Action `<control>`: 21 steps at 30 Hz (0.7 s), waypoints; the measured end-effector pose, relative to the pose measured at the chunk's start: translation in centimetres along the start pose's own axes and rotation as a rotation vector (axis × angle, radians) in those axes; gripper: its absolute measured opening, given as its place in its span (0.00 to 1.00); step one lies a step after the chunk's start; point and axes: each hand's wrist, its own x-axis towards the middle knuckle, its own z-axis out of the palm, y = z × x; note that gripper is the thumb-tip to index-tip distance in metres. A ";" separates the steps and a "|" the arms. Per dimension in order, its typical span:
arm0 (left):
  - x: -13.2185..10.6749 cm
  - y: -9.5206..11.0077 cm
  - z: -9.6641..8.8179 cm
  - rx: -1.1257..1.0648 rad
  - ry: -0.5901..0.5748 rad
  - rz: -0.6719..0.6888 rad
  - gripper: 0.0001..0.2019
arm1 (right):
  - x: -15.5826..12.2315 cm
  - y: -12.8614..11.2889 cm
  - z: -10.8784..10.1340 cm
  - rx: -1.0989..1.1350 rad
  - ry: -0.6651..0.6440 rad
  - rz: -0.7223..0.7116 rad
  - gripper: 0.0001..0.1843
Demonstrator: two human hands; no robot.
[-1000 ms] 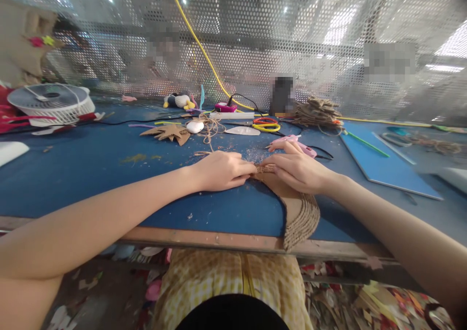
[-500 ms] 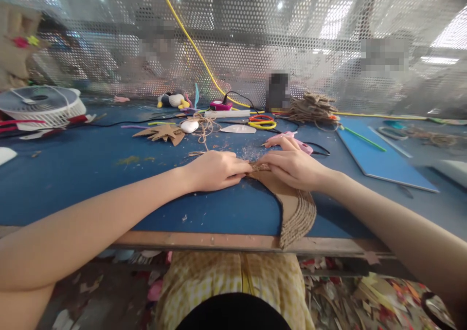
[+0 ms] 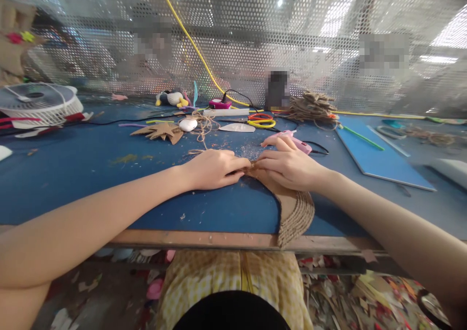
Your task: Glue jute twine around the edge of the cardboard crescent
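A curved cardboard piece (image 3: 288, 198) lies on the blue tabletop, with rows of brown twine (image 3: 299, 218) along its outer edge. Its lower tip reaches the table's wooden front edge. My right hand (image 3: 292, 167) is over its upper part, thumb and fingers closed on the far end. From the left, my left hand (image 3: 217, 168) meets it there, fingertips pinched at the same narrow end. The fingers hide exactly what lies between the two hands. Just behind my right hand rests a pink glue gun (image 3: 301, 145), partly covered by the fingers.
Behind my hands are a star-shaped cardboard cutout (image 3: 164, 131), a white rounded case (image 3: 188, 124), loose twine (image 3: 206, 125) and yellow scissors handles (image 3: 264, 123). A fan (image 3: 40, 106) lies at the left, a blue board (image 3: 383, 155) at the right. Perforated metal sheet (image 3: 233, 38) stands behind.
The fingertips of both hands have shifted slightly at the far end of the cardboard. The whole view has moved a little; the cardboard piece stays in place.
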 end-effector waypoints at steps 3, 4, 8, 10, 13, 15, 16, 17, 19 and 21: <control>0.0 0.1 0.0 -0.017 -0.004 -0.022 0.13 | 0.0 0.0 0.0 0.015 -0.004 -0.005 0.18; 0.0 0.1 -0.1 -0.025 -0.007 -0.029 0.12 | 0.0 0.0 0.0 0.029 0.000 -0.002 0.19; 0.0 0.0 -0.1 -0.084 -0.010 -0.070 0.11 | -0.2 0.2 0.1 0.056 0.022 -0.010 0.18; -0.1 0.1 -0.1 -0.104 -0.013 -0.077 0.11 | -0.3 0.2 0.1 0.047 0.032 -0.015 0.18; -0.2 0.2 0.2 -0.104 0.007 -0.106 0.11 | -0.3 0.0 0.2 0.034 0.074 0.060 0.17; -0.2 0.3 0.5 -0.093 0.050 -0.146 0.11 | -0.3 -0.1 0.2 0.030 0.107 0.113 0.17; -0.2 0.4 0.6 -0.086 0.080 -0.165 0.11 | -0.3 -0.1 0.2 0.034 0.120 0.125 0.17; -0.2 0.4 0.7 -0.078 0.109 -0.178 0.11 | -0.3 -0.1 0.2 0.043 0.130 0.128 0.16; -0.1 0.5 0.8 -0.067 0.162 -0.185 0.10 | -0.3 -0.1 0.2 0.060 0.140 0.129 0.15; 0.0 0.4 0.8 -0.074 0.198 -0.173 0.10 | -0.3 0.1 0.2 0.066 0.138 0.129 0.15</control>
